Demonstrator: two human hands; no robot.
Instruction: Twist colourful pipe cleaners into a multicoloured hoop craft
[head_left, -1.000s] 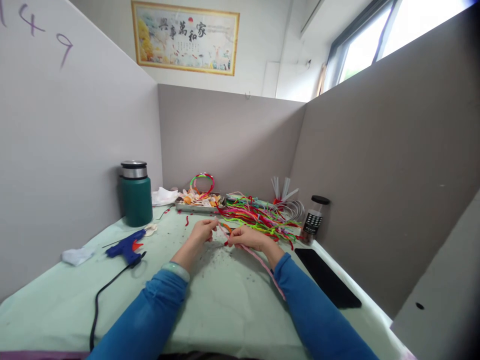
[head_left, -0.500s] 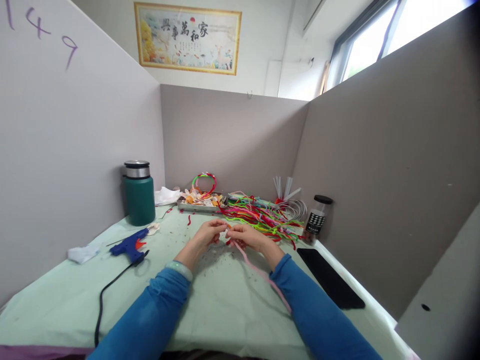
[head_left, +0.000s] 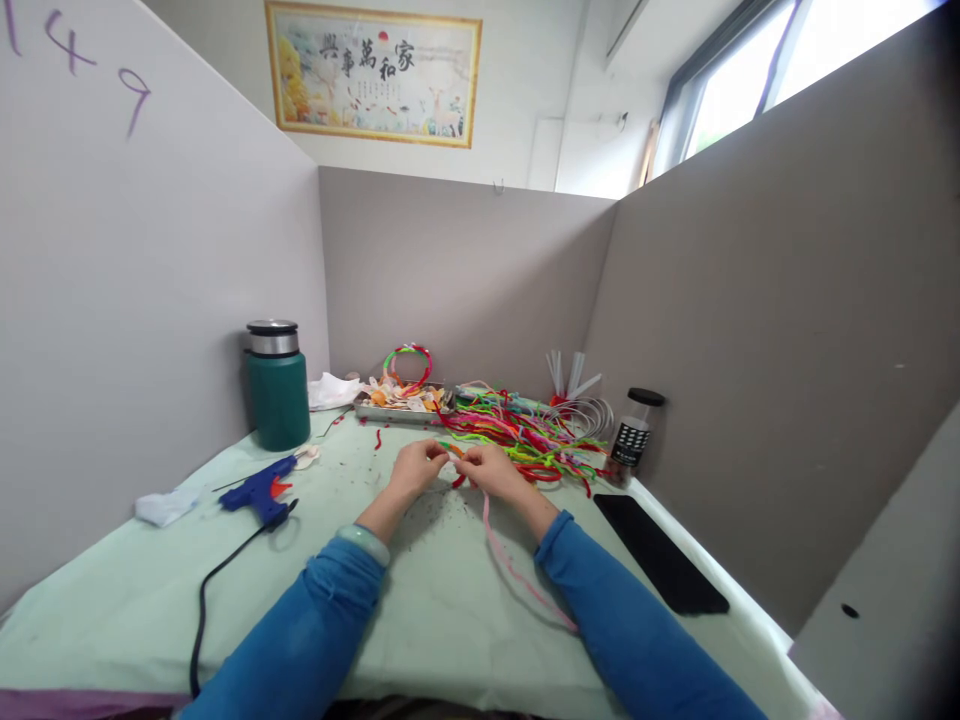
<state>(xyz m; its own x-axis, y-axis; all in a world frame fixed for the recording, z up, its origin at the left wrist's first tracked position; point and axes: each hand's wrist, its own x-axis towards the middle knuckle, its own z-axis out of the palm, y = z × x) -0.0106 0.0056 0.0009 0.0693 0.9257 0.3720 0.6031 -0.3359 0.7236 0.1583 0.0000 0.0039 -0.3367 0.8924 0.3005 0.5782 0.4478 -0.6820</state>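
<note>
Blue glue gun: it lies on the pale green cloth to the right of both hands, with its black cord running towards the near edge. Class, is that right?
Not quite: the side is wrong. The head view shows the blue glue gun to the left of both the left hand and the right hand. The pale green cloth and black cord are as stated.

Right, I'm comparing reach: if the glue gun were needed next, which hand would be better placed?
Left, I'd judge. The left hand is nearer the glue gun, on the same side of the table. The right hand is farther across, with the pink strip trailing from its grip.
</note>
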